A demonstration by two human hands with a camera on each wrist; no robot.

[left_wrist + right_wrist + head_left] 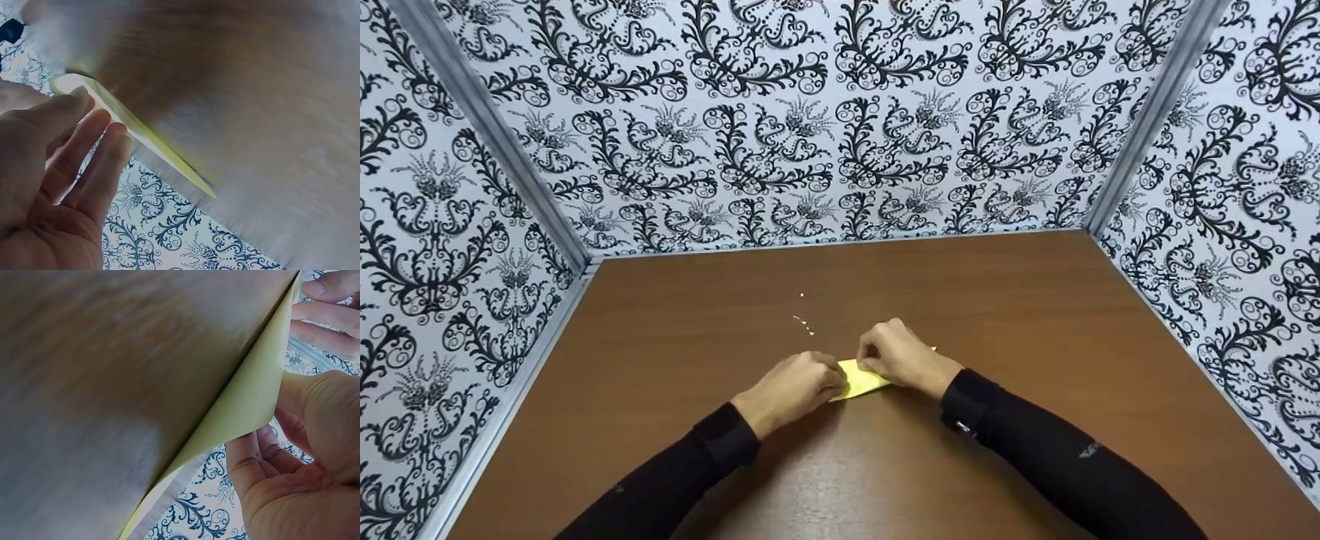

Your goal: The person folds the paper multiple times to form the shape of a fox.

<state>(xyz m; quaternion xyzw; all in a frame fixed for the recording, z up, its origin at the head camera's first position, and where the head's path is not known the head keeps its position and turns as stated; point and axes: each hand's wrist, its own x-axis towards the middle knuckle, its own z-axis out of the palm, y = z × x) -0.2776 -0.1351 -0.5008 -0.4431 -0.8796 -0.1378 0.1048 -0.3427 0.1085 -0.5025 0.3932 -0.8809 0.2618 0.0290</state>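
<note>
Evidently, the surface (840,465) carries the paper (858,380); no container is in view. Left hand (797,382), at the paper's left end: fingers nearly closed, pinching its edge. Right hand (904,354), farther right along the paper: fingers likewise pinching. Work appears part done: paper already folded over, layers not yet flat. White specks (811,333) lie beyond the paper's left end.

Long black sleeves (1035,442), dark wrist bands (727,435), small pale marking (1089,450) on the right sleeve.

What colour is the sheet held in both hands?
The sheet is yellow; it shows best, and largest, in the right wrist view.
</note>
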